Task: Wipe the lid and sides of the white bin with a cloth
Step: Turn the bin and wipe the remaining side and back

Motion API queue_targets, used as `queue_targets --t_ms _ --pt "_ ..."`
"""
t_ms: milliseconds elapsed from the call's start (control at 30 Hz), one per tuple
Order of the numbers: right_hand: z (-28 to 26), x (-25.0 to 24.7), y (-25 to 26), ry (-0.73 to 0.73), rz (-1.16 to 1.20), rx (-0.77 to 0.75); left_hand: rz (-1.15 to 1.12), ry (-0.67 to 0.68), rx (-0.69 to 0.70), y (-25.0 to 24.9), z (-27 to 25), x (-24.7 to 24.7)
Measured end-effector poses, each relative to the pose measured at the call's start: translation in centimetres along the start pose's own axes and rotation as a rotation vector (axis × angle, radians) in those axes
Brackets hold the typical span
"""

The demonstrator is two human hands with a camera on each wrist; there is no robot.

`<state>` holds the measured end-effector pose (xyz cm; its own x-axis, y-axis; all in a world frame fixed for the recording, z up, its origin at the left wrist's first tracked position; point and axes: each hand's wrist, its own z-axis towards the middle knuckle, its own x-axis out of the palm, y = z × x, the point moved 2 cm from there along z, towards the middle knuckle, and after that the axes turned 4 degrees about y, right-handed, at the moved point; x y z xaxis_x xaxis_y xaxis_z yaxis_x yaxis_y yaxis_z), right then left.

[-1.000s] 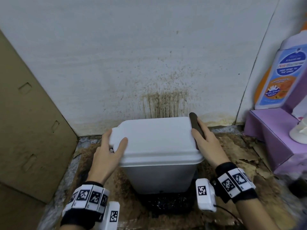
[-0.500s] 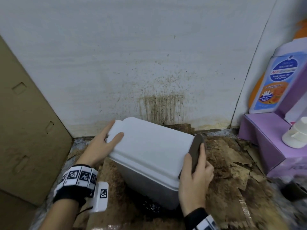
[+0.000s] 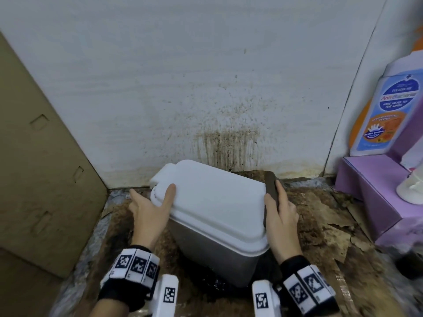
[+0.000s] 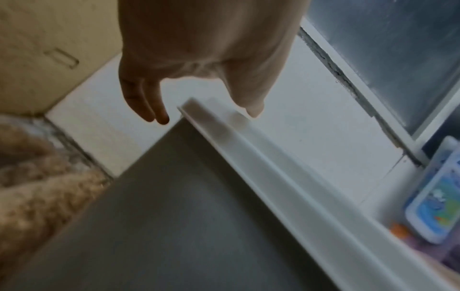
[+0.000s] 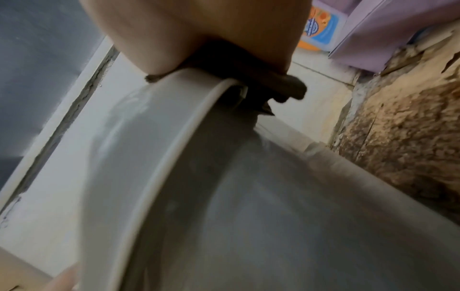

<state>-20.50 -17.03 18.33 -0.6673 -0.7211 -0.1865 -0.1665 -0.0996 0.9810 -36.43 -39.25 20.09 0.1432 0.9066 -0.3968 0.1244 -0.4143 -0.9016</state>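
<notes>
The white bin stands turned at an angle on the floor, its lid (image 3: 215, 202) closed over a grey-white side (image 3: 212, 255). My left hand (image 3: 153, 202) is at the lid's back-left corner, thumb resting on top and fingers straight beside the bin. The left wrist view shows that hand (image 4: 206, 115) over the lid's rim (image 4: 273, 157). My right hand (image 3: 279, 211) holds a dark brown cloth (image 3: 271, 186) against the lid's right edge, near the far corner. In the right wrist view the cloth (image 5: 273, 80) wraps over the lid's rim (image 5: 139, 147).
A cardboard sheet (image 3: 34, 179) leans at the left. The white wall (image 3: 224, 143) behind the bin is stained brown. A purple box (image 3: 377, 197) with a wash bottle (image 3: 389, 115) stands at the right. The floor covering (image 3: 320, 213) is peeling and dirty.
The bin was turned from square to the wall to an angle. My right hand has since slid the cloth along the lid's right edge from the near corner towards the wall.
</notes>
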Motion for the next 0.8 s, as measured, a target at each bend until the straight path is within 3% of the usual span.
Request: queue_targets --t_ms 167,367,633,800 --pt "4.0 -1.5 0.3 0.185 -0.034 -0.024 -0.195 0.022 -0.088 0.4 -3.9 2.6" --pt "6.1 -2.6 1.3 0.405 -0.092 -0.067 -0.336 0.087 -0.032 1.8 -6.2 5.4" --pt "5.5 -2.6 0.8 0.431 -0.091 -0.138 -0.391 0.088 -0.042 1.5 -6.3 5.9" --pt "4.0 -2.3 0.1 0.324 -0.022 -0.150 -0.416 0.096 -0.005 1.3 -5.9 5.6"
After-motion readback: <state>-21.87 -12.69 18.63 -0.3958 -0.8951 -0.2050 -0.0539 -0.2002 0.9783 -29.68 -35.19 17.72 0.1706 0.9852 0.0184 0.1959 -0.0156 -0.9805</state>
